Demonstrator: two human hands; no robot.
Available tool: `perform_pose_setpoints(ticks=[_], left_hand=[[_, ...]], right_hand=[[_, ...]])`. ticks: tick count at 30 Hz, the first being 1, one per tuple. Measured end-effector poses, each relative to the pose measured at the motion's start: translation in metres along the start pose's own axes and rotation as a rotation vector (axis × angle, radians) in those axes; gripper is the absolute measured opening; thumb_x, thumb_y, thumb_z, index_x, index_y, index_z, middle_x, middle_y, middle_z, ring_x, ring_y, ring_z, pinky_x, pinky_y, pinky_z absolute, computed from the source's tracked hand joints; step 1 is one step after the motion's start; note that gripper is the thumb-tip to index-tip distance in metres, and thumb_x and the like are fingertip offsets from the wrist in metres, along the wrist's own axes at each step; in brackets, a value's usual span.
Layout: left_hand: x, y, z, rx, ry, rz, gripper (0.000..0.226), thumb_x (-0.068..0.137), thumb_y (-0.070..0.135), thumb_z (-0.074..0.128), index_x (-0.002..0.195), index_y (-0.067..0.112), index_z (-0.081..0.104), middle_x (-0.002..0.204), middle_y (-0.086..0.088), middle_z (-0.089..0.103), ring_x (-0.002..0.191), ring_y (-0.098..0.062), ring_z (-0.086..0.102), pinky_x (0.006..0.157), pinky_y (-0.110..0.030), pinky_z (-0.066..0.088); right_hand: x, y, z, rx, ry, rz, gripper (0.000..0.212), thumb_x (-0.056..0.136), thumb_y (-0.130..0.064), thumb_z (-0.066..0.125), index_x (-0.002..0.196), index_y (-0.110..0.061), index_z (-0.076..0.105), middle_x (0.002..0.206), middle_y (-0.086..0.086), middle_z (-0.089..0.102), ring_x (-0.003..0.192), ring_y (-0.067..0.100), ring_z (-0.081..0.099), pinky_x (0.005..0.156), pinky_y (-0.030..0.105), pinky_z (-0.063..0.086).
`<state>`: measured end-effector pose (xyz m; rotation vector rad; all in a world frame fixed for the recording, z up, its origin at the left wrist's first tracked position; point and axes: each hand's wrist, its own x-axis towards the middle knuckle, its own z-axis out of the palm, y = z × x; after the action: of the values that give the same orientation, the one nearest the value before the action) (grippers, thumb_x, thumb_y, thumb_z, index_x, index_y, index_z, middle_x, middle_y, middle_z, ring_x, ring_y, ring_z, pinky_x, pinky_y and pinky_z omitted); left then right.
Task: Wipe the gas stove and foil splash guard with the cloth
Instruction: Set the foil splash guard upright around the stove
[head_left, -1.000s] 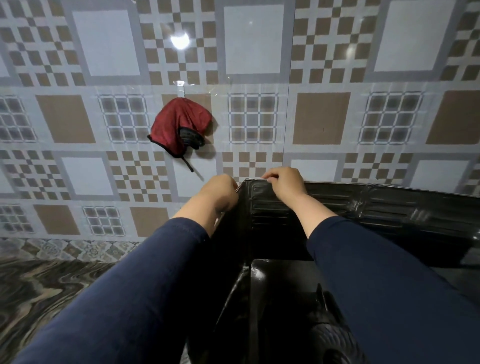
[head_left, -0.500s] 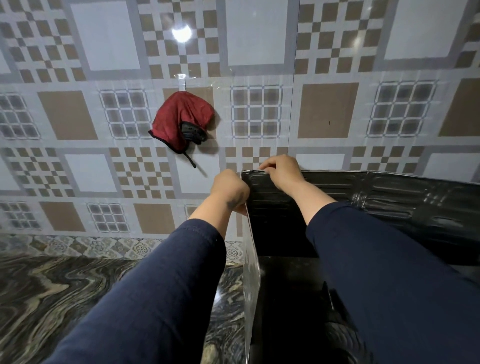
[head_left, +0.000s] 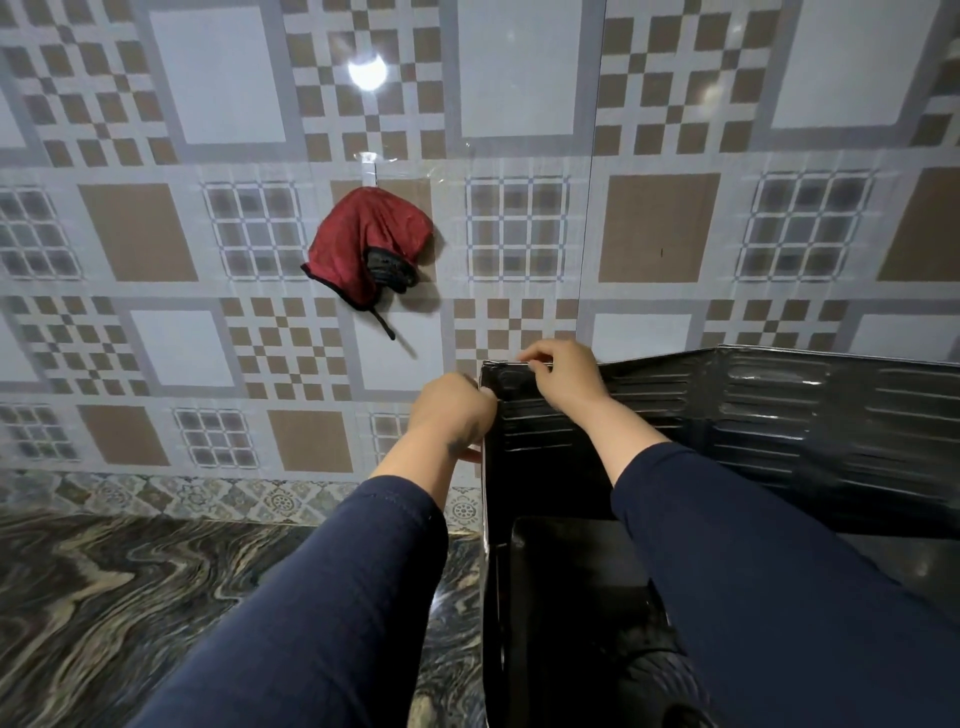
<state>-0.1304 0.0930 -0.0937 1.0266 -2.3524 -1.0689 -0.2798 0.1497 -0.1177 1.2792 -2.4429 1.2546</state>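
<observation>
Right now I'm pinching the guard (head_left: 779, 415) at its top left corner, both grips closed on it: left hand (head_left: 454, 413) outside the side edge, right hand (head_left: 563, 376) on the rim; its length is running rightward, stove (head_left: 571, 597) below; cloth unseen

I'm in a home kitchen: patterned wall tiles (head_left: 660, 228), a marbled dark countertop (head_left: 130, 597), and a foil splash guard (head_left: 831, 415) around my gas stove (head_left: 571, 561).
</observation>
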Motion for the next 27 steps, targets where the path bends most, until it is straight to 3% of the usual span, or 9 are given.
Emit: perform_pose_setpoints(ticks=[4, 9, 13, 27], left_hand=[[0.0, 0.002, 0.0, 0.001, -0.032, -0.005, 0.03, 0.095, 0.023, 0.042, 0.11, 0.005, 0.06, 0.098, -0.012, 0.064, 0.069, -0.018, 0.06, 0.037, -0.024, 0.048], [0.006, 0.003, -0.002, 0.045, -0.05, -0.035, 0.033, 0.093, 0.031, 0.046, 0.107, 0.005, 0.06, 0.098, -0.011, 0.066, 0.077, -0.023, 0.065, 0.06, -0.032, 0.058], [0.013, 0.001, -0.001, 0.217, -0.005, -0.008, 0.042, 0.089, 0.04, 0.047, 0.107, 0.006, 0.064, 0.104, -0.01, 0.066, 0.092, -0.027, 0.061, 0.082, -0.035, 0.051], [0.013, 0.0, -0.001, 0.294, -0.029, -0.034, 0.037, 0.086, 0.04, 0.049, 0.095, 0.007, 0.063, 0.092, -0.008, 0.063, 0.086, -0.027, 0.061, 0.075, -0.033, 0.048]], right_hand=[[0.001, 0.003, -0.005, -0.078, 0.02, -0.016, 0.023, 0.093, -0.012, 0.055, 0.102, -0.024, 0.072, 0.114, 0.003, 0.067, 0.115, 0.023, 0.054, 0.103, 0.041, 0.04], [0.002, 0.0, -0.01, -0.29, 0.045, -0.072, 0.025, 0.096, -0.018, 0.052, 0.108, -0.029, 0.071, 0.113, -0.001, 0.067, 0.114, 0.023, 0.049, 0.1, 0.04, 0.033], [0.003, -0.003, -0.011, -0.313, 0.031, -0.073, 0.026, 0.096, -0.019, 0.051, 0.11, -0.029, 0.07, 0.114, -0.002, 0.067, 0.116, 0.023, 0.049, 0.098, 0.039, 0.033], [0.0, -0.004, -0.012, -0.315, -0.016, -0.063, 0.029, 0.094, -0.017, 0.053, 0.115, -0.031, 0.066, 0.113, -0.003, 0.066, 0.117, 0.021, 0.049, 0.099, 0.039, 0.033]])
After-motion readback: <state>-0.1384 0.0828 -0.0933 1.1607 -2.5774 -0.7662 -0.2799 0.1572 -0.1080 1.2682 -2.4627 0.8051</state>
